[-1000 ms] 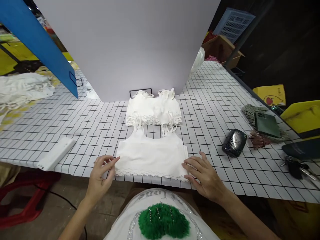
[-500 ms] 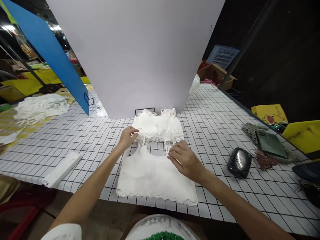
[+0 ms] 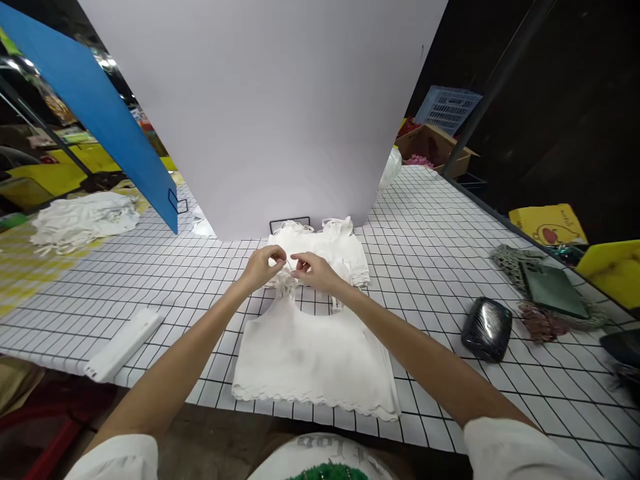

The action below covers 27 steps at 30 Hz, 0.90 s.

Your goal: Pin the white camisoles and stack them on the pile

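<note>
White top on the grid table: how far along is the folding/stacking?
Done: a stack of folded tops sits by the grey board. In hand: one white top lies flat at the table edge; left hand and right hand pinch its left straps. Left: that top is unfolded; a loose white pile sits far left.

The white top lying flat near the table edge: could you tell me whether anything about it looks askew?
The white top lies flat, but its left straps look bunched where the left hand and right hand pinch them.
</note>
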{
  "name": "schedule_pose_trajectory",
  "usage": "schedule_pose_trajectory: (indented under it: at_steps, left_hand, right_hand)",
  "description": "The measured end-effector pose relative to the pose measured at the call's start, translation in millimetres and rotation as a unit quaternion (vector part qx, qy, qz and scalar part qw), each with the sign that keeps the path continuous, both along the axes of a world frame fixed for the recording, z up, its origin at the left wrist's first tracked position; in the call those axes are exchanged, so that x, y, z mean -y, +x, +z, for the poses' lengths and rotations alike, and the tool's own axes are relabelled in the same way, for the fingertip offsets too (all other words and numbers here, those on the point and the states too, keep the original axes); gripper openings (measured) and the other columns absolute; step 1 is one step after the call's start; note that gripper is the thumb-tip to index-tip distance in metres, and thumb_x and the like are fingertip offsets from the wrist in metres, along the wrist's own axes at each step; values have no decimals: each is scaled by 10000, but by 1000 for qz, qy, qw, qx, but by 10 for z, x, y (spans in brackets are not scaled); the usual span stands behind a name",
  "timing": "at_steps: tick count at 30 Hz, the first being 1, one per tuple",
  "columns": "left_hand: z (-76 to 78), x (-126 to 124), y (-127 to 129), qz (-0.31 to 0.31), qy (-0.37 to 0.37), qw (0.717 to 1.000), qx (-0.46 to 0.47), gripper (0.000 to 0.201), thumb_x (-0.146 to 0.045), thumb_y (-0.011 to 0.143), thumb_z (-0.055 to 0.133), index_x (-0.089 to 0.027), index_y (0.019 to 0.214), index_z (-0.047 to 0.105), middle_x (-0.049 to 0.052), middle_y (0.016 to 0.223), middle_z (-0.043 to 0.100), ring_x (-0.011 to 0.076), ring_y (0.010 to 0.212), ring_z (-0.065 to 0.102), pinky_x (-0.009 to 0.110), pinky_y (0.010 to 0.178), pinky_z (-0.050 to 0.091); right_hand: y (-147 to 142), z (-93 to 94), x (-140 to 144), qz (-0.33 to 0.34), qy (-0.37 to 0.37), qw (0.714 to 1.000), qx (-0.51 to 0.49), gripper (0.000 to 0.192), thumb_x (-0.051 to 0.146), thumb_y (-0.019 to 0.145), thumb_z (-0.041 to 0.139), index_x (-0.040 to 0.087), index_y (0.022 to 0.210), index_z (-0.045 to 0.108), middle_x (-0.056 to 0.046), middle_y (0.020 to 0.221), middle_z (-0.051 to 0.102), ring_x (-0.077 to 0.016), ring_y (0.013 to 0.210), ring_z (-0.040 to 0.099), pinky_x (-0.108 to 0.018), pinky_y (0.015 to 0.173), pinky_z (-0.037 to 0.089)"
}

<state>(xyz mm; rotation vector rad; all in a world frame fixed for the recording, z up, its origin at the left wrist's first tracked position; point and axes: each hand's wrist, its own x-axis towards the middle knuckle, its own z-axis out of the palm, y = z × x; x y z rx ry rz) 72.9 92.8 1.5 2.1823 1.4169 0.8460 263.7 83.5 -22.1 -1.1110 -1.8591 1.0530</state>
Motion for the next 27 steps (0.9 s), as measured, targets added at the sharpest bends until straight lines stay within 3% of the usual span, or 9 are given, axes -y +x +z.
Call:
schedule_pose_trajectory:
  at_steps: [4, 7, 10, 13, 15, 19, 21, 24, 27]
  left_hand:
    - [235, 195, -86, -64, -14, 998, 13, 122, -201, 789, 605, -205, 859, 704, 32, 836, 669, 159, 758, 615, 287, 701, 515]
    - [368, 357, -258, -55, -110, 992, 14, 294, -291, 753, 719, -208, 1035, 723, 21, 769, 660, 145, 634, 576, 267, 568, 480]
    - [406, 591, -451, -25, -176, 984, 9, 278, -393, 802, 702, -188, 983, 747, 22, 646, 652, 147, 533, 550, 263, 487, 433]
    - [305, 916, -545, 30, -47, 997, -50, 247, -352, 894, 585, -190, 904, 771, 34, 633, 658, 153, 531, 549, 273, 511, 423]
    - [183, 1149, -525, 26, 52, 995, -83, 287, -299, 942, 514, -197, 1025, 769, 29, 663, 642, 153, 567, 553, 271, 545, 430]
    - [-29, 1465, -386, -2, 121, 991, -64, 380, -215, 1011, 394, -212, 1274, 668, 21, 762, 585, 127, 620, 533, 228, 562, 435]
    - [-66, 1499, -331, 23, 158, 985, -64, 394, -201, 1023, 370, -224, 1303, 646, 32, 827, 566, 124, 665, 526, 212, 563, 426]
    - [-40, 1430, -287, 55, 199, 973, -106, 410, -201, 1030, 341, -244, 1273, 668, 48, 868, 566, 145, 727, 521, 214, 554, 397]
    - [22, 1326, -257, 52, 191, 972, -124, 398, -235, 1025, 357, -258, 1175, 725, 61, 885, 610, 162, 763, 535, 235, 581, 409]
  right_hand:
    - [-152, 36, -132, 71, -83, 993, -39, 177, 272, 683, 766, 150, 738, 651, 50, 624, 513, -102, 599, 459, -259, 583, 404]
    - [-146, 41, -66, 66, -55, 994, -62, 247, 339, 658, 786, 162, 661, 613, 42, 618, 516, -102, 605, 439, -253, 571, 371]
    - [-96, 30, 47, 36, 15, 997, -63, 233, 342, 704, 743, 180, 653, 584, 39, 602, 506, -104, 582, 412, -258, 565, 347]
    - [-72, -7, 151, 8, 119, 993, -11, 193, 283, 790, 632, 200, 663, 513, 35, 604, 490, -112, 573, 415, -265, 591, 361]
    - [-77, -55, 209, 5, 169, 985, 24, 123, 222, 819, 552, 210, 713, 492, 30, 627, 496, -119, 581, 440, -267, 618, 381]
    - [-75, -130, 304, 0, 174, 983, 63, 63, 157, 812, 491, 212, 787, 509, 9, 692, 536, -136, 619, 494, -274, 654, 424]
    - [-51, -86, 351, 22, 151, 985, 79, 91, 147, 787, 514, 198, 842, 566, -33, 812, 610, -165, 733, 568, -305, 737, 469]
    - [-31, 105, 441, 156, 50, 985, 47, 258, 222, 806, 606, 199, 1059, 646, -84, 1112, 664, -222, 1066, 605, -376, 937, 485]
    - [-76, 303, 531, 283, -92, 954, -40, 291, 430, 908, 603, 209, 1077, 689, -63, 1051, 692, -194, 1037, 622, -361, 929, 501]
